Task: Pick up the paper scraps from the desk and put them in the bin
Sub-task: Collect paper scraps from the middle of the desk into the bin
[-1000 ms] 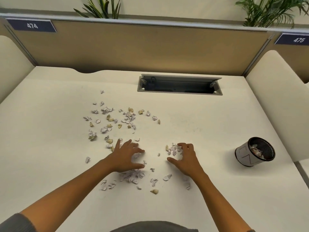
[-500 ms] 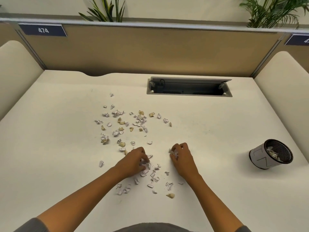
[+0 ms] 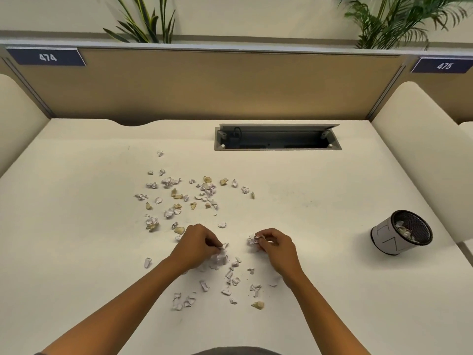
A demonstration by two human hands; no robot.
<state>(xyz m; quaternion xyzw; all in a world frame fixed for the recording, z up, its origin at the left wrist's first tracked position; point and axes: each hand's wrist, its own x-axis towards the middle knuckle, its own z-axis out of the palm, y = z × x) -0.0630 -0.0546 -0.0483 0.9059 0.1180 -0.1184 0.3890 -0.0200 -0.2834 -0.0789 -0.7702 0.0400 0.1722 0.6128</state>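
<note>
Several small white and tan paper scraps (image 3: 179, 196) lie scattered over the middle of the cream desk (image 3: 320, 201), with more (image 3: 230, 280) between my forearms. My left hand (image 3: 197, 245) has its fingers curled round a clump of white scraps at its fingertips. My right hand (image 3: 275, 245) grips a small bunch of scraps at its left side. A small round bin (image 3: 384, 239) with a white band and black mesh stands at the right, tilted toward me, with scraps inside.
An open grey cable hatch (image 3: 277, 147) is set into the desk behind the scraps. A tan divider panel (image 3: 204, 85) closes the back, and cream padded side panels (image 3: 422, 139) flank the desk. The desk's right edge runs just beyond the bin.
Both hands went from spread over the scraps to curled, gathering scraps into their fingers. The loose scraps near the hands were drawn together.
</note>
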